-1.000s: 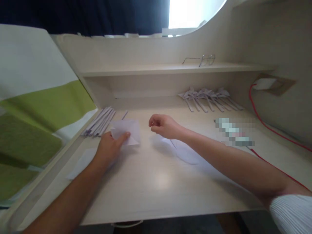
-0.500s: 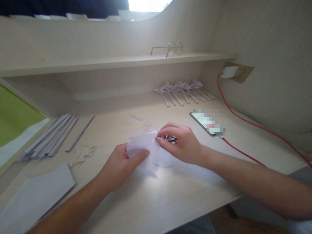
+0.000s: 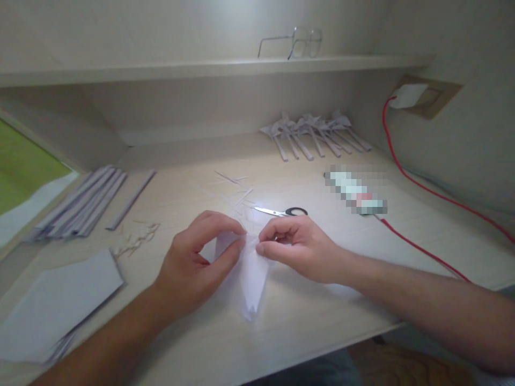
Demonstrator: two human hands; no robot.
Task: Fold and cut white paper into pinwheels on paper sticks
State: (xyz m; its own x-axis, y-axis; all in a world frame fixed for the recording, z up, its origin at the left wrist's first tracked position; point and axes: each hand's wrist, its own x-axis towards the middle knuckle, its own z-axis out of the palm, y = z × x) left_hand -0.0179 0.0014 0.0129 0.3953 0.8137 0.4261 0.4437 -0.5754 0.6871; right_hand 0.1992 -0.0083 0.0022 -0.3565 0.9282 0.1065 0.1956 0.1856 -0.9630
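A folded piece of white paper lies on the light wooden desk, its point toward me. My left hand pinches its upper left part between thumb and fingers. My right hand pinches the paper's upper right edge, fingers curled. Small scissors with black handles lie on the desk just behind my right hand, apart from it.
Rolled paper sticks lie at the left, a stack of paper sheets at the near left. Several folded paper flowers on stems rest at the back. A phone with a red cable is at the right. Glasses sit on the shelf.
The scissors that were in my right hand now lie on the desk behind it. Both hands have brought the paper down flat and pinch its top; the view tilted down.
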